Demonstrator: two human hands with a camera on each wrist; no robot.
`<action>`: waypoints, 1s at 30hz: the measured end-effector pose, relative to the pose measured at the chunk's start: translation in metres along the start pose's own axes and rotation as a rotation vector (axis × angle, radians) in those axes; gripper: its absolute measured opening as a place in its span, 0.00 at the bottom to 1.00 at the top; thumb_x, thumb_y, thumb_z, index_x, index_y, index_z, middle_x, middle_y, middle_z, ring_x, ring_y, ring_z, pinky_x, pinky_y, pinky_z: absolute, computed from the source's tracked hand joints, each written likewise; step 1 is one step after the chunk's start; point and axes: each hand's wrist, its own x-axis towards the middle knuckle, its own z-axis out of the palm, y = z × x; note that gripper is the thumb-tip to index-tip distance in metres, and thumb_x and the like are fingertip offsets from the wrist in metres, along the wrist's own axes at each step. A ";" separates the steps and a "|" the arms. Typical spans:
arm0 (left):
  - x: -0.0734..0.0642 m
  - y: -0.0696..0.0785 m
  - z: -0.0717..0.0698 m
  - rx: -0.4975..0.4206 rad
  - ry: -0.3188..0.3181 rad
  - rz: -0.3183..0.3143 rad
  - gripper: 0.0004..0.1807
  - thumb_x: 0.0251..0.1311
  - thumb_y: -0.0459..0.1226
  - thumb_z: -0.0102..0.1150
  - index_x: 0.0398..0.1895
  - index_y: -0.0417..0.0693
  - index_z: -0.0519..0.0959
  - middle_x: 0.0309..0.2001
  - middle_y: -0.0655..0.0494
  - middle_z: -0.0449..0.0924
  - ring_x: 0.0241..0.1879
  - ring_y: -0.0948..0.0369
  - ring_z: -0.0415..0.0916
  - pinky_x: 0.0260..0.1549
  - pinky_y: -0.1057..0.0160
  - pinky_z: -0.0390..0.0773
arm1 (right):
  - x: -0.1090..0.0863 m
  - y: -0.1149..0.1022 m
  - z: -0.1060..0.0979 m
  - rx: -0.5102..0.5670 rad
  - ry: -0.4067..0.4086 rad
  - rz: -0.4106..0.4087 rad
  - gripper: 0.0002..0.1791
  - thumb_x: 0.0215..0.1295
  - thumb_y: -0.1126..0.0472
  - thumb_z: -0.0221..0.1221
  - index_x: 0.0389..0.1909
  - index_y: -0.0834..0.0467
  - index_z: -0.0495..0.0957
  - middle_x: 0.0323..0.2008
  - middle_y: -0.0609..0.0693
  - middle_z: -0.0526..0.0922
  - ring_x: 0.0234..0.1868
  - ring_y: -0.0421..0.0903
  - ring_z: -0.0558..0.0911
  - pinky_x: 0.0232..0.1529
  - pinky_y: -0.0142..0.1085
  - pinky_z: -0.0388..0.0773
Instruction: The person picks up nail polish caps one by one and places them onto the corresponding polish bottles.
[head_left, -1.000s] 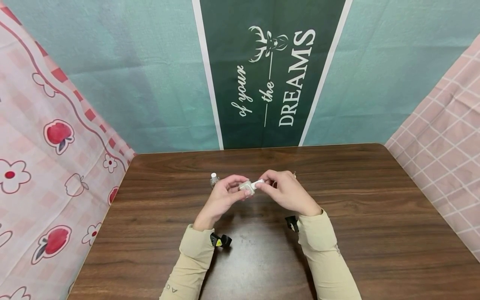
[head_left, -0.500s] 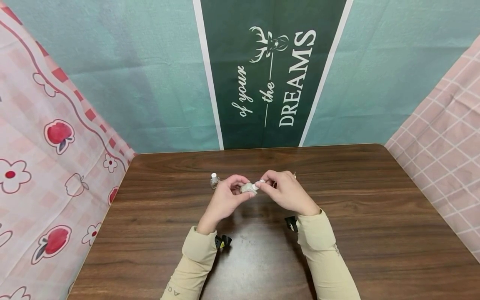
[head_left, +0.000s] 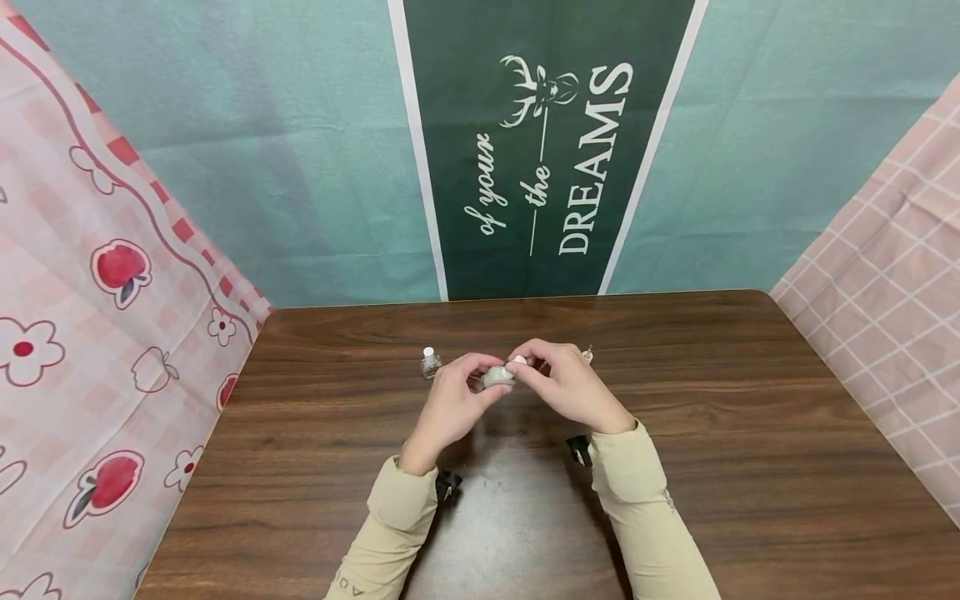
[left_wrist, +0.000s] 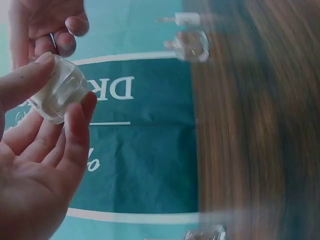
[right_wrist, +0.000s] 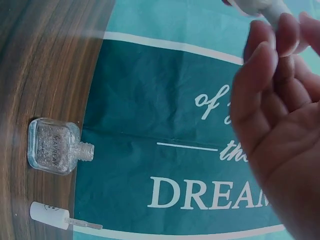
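In the head view my left hand (head_left: 450,408) grips a small nail polish bottle (head_left: 495,377) with pale contents, between thumb and fingers, above the table. My right hand (head_left: 573,387) pinches its white cap (head_left: 519,361) at the neck. The left wrist view shows the clear glass body of the bottle (left_wrist: 62,90) up close. Beyond the right hand, an uncapped glitter nail polish bottle (right_wrist: 54,146) stands upright. Beside it a white brush cap (right_wrist: 50,215) stands on its top, brush pointing up.
Another nail polish bottle (head_left: 430,363), clear with its white cap on, stands behind my left hand. The brown wooden table (head_left: 750,433) reaches back to a green and teal curtain (head_left: 330,208). Patterned pink cloths hang at both sides.
My left hand has turned the nail polish bottle, so its cap end now tips further upward. The right hand's fingers stay at the cap, with little movement.
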 end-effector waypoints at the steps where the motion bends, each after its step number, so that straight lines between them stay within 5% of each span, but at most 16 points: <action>1: 0.000 0.000 0.000 -0.061 -0.024 -0.025 0.14 0.54 0.37 0.70 0.45 0.46 0.81 0.38 0.52 0.82 0.31 0.65 0.77 0.33 0.69 0.79 | 0.000 0.000 0.000 0.030 -0.002 -0.002 0.05 0.67 0.54 0.60 0.37 0.50 0.81 0.27 0.46 0.81 0.24 0.39 0.73 0.26 0.31 0.72; 5: 0.002 0.001 -0.002 -0.333 -0.110 -0.107 0.16 0.55 0.32 0.68 0.47 0.39 0.80 0.39 0.45 0.82 0.34 0.65 0.80 0.38 0.68 0.82 | -0.001 -0.001 0.001 0.146 -0.017 -0.031 0.07 0.67 0.57 0.60 0.42 0.52 0.81 0.34 0.47 0.84 0.28 0.41 0.76 0.30 0.32 0.76; 9: 0.002 0.002 -0.002 -0.445 -0.166 -0.111 0.15 0.55 0.29 0.67 0.46 0.35 0.80 0.41 0.40 0.83 0.34 0.65 0.83 0.40 0.66 0.82 | -0.001 -0.002 0.002 0.220 -0.042 -0.062 0.08 0.67 0.59 0.59 0.45 0.54 0.81 0.37 0.48 0.84 0.30 0.42 0.78 0.33 0.32 0.78; 30: -0.001 0.013 0.002 -0.234 -0.010 -0.084 0.16 0.51 0.34 0.71 0.44 0.43 0.83 0.41 0.48 0.84 0.37 0.62 0.81 0.38 0.69 0.82 | -0.001 -0.004 0.009 0.097 0.111 -0.139 0.03 0.62 0.61 0.65 0.34 0.51 0.79 0.25 0.44 0.79 0.22 0.40 0.72 0.24 0.30 0.71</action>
